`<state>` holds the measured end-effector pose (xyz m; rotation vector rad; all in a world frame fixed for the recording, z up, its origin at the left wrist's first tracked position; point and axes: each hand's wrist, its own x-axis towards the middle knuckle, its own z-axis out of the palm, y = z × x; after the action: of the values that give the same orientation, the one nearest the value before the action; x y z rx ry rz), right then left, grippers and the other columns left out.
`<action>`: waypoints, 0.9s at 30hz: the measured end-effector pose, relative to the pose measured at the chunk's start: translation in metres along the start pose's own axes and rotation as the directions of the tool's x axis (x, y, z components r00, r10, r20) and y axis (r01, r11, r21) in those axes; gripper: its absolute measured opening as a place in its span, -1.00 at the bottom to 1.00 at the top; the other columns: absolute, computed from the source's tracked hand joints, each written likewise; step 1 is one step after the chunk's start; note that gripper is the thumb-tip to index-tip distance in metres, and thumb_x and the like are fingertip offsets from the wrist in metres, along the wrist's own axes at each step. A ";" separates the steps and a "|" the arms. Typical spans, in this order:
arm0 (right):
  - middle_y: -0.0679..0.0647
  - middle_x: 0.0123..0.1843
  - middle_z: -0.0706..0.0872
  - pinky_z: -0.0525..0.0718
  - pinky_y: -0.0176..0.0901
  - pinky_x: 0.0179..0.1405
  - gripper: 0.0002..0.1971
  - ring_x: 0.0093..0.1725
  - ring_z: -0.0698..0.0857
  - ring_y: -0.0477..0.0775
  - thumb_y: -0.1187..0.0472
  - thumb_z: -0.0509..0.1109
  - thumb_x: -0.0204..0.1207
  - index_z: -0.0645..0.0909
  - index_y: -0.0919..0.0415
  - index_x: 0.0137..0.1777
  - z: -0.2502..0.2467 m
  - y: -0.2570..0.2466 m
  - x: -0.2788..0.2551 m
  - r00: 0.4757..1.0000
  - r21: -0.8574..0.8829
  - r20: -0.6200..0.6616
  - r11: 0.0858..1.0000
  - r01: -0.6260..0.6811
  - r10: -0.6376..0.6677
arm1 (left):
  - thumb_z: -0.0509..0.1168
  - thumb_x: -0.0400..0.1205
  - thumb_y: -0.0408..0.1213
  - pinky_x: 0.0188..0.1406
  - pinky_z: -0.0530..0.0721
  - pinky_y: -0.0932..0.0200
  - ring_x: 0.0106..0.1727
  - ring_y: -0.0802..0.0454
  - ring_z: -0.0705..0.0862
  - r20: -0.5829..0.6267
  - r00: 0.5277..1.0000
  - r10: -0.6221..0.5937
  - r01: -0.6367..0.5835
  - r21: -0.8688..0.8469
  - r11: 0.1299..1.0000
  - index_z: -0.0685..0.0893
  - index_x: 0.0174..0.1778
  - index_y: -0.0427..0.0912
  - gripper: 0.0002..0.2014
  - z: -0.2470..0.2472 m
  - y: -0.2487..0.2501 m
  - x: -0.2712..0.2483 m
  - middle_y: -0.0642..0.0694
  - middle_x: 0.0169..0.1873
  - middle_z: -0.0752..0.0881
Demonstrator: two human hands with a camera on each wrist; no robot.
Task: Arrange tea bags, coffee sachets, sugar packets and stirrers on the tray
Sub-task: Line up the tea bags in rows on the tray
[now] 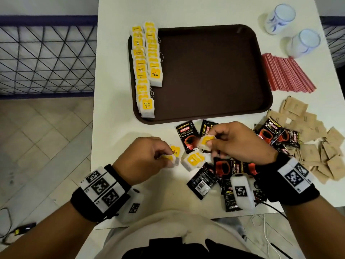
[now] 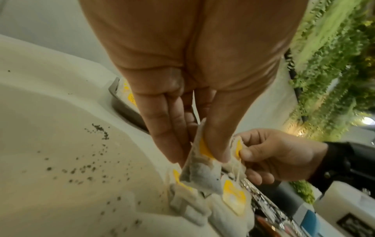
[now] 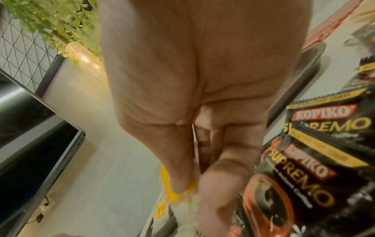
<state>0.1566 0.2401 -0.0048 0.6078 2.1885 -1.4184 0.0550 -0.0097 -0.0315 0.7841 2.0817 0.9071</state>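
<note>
Head view steeply down, wrist views close along fingers, sharing tea bags (image 1: 193,160)

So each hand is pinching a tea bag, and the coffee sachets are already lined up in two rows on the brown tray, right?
Not quite. The two rows on the brown tray are tea bags, as the head view shows. The coffee sachets lie loose on the white table, off the tray. The left hand and right hand each do pinch a tea bag.
</note>
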 end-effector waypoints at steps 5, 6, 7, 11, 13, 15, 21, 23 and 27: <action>0.19 -0.34 0.82 0.64 -0.20 -0.47 -0.95 -0.43 0.75 -0.03 0.28 0.49 0.59 0.74 0.23 -0.09 -0.005 -0.007 0.008 0.998 0.022 -0.045 0.998 0.054 -0.053 | 0.59 0.41 -0.21 -0.16 0.66 0.00 -0.23 0.12 0.69 -0.016 1.000 0.001 -0.001 0.006 1.000 0.82 -0.21 0.05 -0.89 -0.012 0.006 0.011 0.07 -0.26 0.73; 0.18 -0.36 0.82 0.63 -0.18 -0.49 -0.96 -0.43 0.75 0.02 0.28 0.50 0.58 0.74 0.24 -0.09 -0.008 -0.008 0.009 0.995 0.029 -0.071 0.997 0.070 -0.068 | 0.58 0.43 -0.21 -0.15 0.66 0.02 -0.22 0.13 0.69 -0.017 1.000 0.011 -0.010 0.020 1.000 0.83 -0.20 0.05 -0.90 -0.013 0.007 0.013 0.07 -0.26 0.73; 0.19 -0.37 0.81 0.62 -0.15 -0.50 -0.95 -0.45 0.72 0.10 0.27 0.51 0.56 0.73 0.25 -0.08 -0.010 -0.008 0.011 0.992 0.029 -0.094 0.996 0.085 -0.082 | 0.58 0.44 -0.22 -0.14 0.66 0.05 -0.20 0.14 0.69 -0.022 1.000 0.019 -0.019 0.025 1.000 0.84 -0.19 0.05 -0.90 -0.014 0.008 0.015 0.07 -0.25 0.74; 0.25 -0.35 0.80 0.65 -0.04 -0.47 -0.95 -0.38 0.73 0.42 0.34 0.48 0.58 0.67 0.31 -0.05 -0.012 -0.009 0.020 0.990 0.074 -0.100 0.992 0.106 -0.099 | 0.49 0.56 -0.28 0.02 0.64 0.17 -0.11 0.18 0.70 -0.083 0.995 0.059 -0.052 0.087 0.995 0.85 -0.04 -0.02 -0.89 -0.029 0.013 0.027 0.09 -0.15 0.76; 0.29 -0.31 0.81 0.72 0.05 -0.36 -0.96 -0.30 0.78 0.43 0.37 0.45 0.60 0.65 0.35 -0.03 -0.013 -0.011 0.030 0.991 0.110 -0.090 0.988 0.110 -0.100 | 0.37 0.64 -0.32 0.06 0.61 0.16 -0.06 0.14 0.69 -0.073 0.993 0.092 -0.076 0.189 0.979 0.83 0.05 -0.06 -0.83 -0.045 0.015 0.041 0.06 -0.10 0.76; 0.34 -0.28 0.81 0.77 0.17 -0.23 -0.94 -0.23 0.80 0.46 0.38 0.43 0.61 0.63 0.39 0.00 -0.014 -0.017 0.041 0.992 0.141 -0.082 0.984 0.112 -0.101 | 0.30 0.67 -0.33 0.08 0.63 0.13 -0.06 0.11 0.69 -0.068 0.994 0.082 -0.062 0.246 0.967 0.81 0.08 -0.01 -0.79 -0.064 0.016 0.057 0.07 -0.07 0.73; 0.35 -0.24 0.81 0.83 -0.13 -0.28 -0.97 -0.25 0.84 0.17 0.48 0.37 0.62 0.62 0.40 -0.01 -0.015 -0.046 0.082 0.994 0.183 -0.048 0.977 0.110 -0.103 | 0.34 0.66 -0.30 -0.03 0.44 0.32 -0.13 0.16 0.59 -0.145 0.979 0.143 -0.080 0.372 0.925 0.80 0.04 -0.05 -0.85 -0.105 0.020 0.109 0.08 -0.05 0.71; 0.31 -0.27 0.80 0.83 -0.12 -0.27 -0.92 -0.26 0.84 0.17 0.50 0.35 0.62 0.62 0.35 -0.03 -0.014 -0.054 0.098 0.994 0.185 -0.037 0.977 0.110 -0.105 | 0.33 0.65 -0.32 -0.06 0.46 0.29 -0.15 0.17 0.57 -0.139 0.980 0.146 -0.080 0.398 0.914 0.80 0.03 -0.09 -0.85 -0.112 0.019 0.125 0.03 -0.03 0.74; 0.22 -0.34 0.78 0.78 -0.15 -0.39 -0.90 -0.35 0.82 0.10 0.48 0.34 0.63 0.58 0.30 -0.06 -0.004 -0.065 0.125 0.993 0.160 -0.026 0.980 0.115 -0.112 | 0.33 0.61 -0.36 -0.05 0.60 0.21 -0.05 0.08 0.69 -0.080 0.987 0.138 -0.095 0.401 0.911 0.80 -0.01 -0.11 -0.84 -0.115 0.016 0.147 0.00 -0.06 0.79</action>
<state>0.0179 0.2341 -0.0304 0.5594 2.1657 -1.6683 -0.1139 0.0689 -0.0170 1.1007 2.3730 0.6009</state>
